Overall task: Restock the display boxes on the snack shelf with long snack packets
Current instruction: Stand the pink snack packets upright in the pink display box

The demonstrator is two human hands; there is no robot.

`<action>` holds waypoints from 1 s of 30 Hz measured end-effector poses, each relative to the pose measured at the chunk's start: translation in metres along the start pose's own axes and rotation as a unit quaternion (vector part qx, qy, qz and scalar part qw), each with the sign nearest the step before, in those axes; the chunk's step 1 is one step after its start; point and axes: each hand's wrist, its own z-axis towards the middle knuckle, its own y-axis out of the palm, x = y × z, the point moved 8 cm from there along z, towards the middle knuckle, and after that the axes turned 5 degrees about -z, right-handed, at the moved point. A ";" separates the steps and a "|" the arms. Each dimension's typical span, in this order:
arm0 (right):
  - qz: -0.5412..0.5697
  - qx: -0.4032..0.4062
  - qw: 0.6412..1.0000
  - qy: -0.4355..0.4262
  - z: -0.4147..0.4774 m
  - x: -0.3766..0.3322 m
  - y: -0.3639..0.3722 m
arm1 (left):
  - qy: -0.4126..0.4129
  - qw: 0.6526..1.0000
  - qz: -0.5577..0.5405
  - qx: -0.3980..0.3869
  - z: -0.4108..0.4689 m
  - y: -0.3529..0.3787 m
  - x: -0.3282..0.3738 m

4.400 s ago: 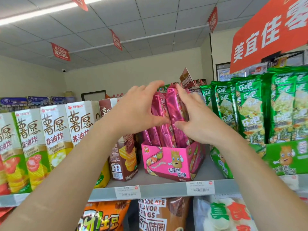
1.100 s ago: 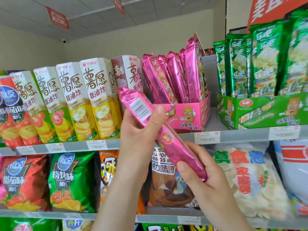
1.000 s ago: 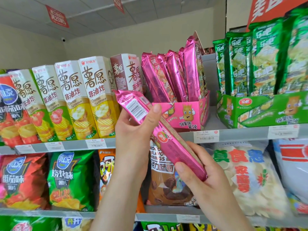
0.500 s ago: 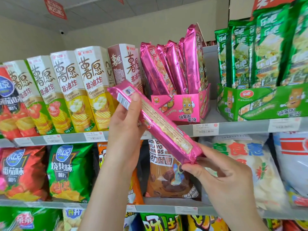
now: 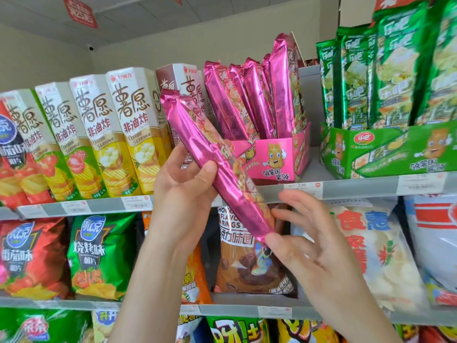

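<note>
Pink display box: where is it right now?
The pink box sits right of centre in the head view on the upper shelf, between the brown carton on its left and the green box on its right, just behind the held packet.

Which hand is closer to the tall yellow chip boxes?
Left. The left hand, gripping the pink packet, is just right of the yellow chip boxes. The right hand is lower and farther right, touching the packet's bottom end.

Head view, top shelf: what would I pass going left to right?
Along it: tomato-picture chip boxes → yellow chip boxes → brown chip box → pink display box holding upright pink packets → green display box holding green packets.
</note>
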 end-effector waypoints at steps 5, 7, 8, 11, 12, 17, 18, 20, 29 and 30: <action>-0.070 -0.043 0.996 0.020 0.004 0.004 0.008 | -0.004 0.998 -0.059 -0.029 0.002 0.002 -0.006; -0.067 -0.020 0.997 0.016 0.003 0.003 0.006 | -0.013 0.998 -0.063 -0.028 0.003 0.001 -0.009; -0.072 -0.004 0.997 0.011 0.003 0.002 0.004 | -0.020 0.998 -0.062 -0.027 0.003 0.000 -0.011; -0.109 0.035 0.993 -0.016 0.002 -0.002 -0.001 | -0.031 0.999 -0.029 -0.028 0.005 0.002 -0.011; -0.126 0.052 0.990 -0.028 0.001 -0.002 -0.004 | -0.028 0.999 -0.009 -0.024 0.006 0.002 -0.009; -0.234 0.118 0.962 -0.073 -0.001 -0.001 -0.014 | 0.047 0.991 0.126 0.001 0.019 0.000 0.014; -0.253 0.125 0.956 -0.085 -0.001 -0.003 -0.015 | 0.055 0.987 0.149 -0.006 0.022 0.001 0.018; -0.272 0.143 0.945 -0.108 0.001 -0.008 -0.015 | 0.075 0.977 0.199 -0.032 0.029 0.005 0.028; -0.119 0.127 0.973 -0.149 0.029 -0.035 -0.016 | 0.139 0.954 0.262 -0.043 0.079 0.024 0.067; -0.087 0.115 0.977 -0.160 0.032 -0.040 -0.016 | 0.131 0.957 0.256 -0.041 0.083 0.025 0.068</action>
